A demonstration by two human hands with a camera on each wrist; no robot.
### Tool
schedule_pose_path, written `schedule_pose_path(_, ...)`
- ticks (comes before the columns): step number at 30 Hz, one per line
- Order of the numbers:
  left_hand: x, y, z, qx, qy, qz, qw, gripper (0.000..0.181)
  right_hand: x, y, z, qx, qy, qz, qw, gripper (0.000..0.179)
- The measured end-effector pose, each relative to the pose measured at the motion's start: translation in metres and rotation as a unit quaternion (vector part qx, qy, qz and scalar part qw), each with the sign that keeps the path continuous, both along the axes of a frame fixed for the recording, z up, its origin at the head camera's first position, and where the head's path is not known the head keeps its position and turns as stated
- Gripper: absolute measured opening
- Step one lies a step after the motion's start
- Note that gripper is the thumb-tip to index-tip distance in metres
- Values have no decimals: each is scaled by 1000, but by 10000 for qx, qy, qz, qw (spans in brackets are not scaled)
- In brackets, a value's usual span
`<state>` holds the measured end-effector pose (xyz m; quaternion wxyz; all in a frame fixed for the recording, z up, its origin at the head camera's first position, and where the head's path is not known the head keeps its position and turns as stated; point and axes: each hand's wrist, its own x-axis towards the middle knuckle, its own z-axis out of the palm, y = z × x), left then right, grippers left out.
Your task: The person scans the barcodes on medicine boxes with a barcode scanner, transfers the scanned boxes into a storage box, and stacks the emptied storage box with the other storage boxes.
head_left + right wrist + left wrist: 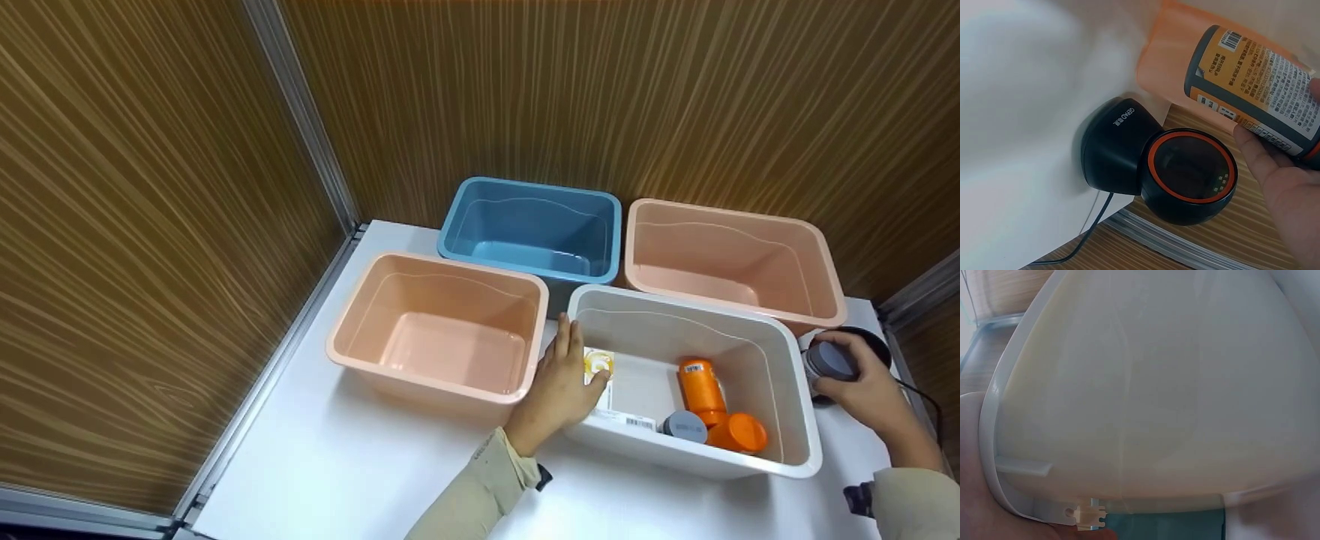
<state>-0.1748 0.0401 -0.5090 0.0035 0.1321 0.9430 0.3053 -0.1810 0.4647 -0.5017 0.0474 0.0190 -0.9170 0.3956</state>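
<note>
Blue bin [532, 225], centre, and white bin [675, 330], lower right, stand in the head view; far right, beside a black scanner [1112, 149], my right hand [870, 386] grips a bottle [1258, 84]; my left hand [559, 384], fingers straight, touches the white bin's rim.

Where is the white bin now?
Centre-right in the head view, the white bin sits beside the left pink bin and in front of the right pink bin.
</note>
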Motion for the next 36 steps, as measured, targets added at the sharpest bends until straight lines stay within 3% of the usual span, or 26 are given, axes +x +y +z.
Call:
schedule_pose_path(14, -1, 0, -2, -3, -4, 53, 10000, 86, 1, -6, 5, 190, -246, -286, 9991, 70)
schedule_pose_path(25, -1, 1, -3, 40, 128, 21, 9999, 86, 5, -7, 6, 472, -545, -747, 9946, 83)
schedule_pose_path(31, -1, 1, -3, 56, 100, -27, 9999, 84, 8, -3, 11, 1027, -604, -961, 9882, 82)
schedule_pose_path(36, -1, 1, -3, -6, 117, -18, 9999, 84, 8, 3, 13, 1995, -921, -655, 9734, 81)
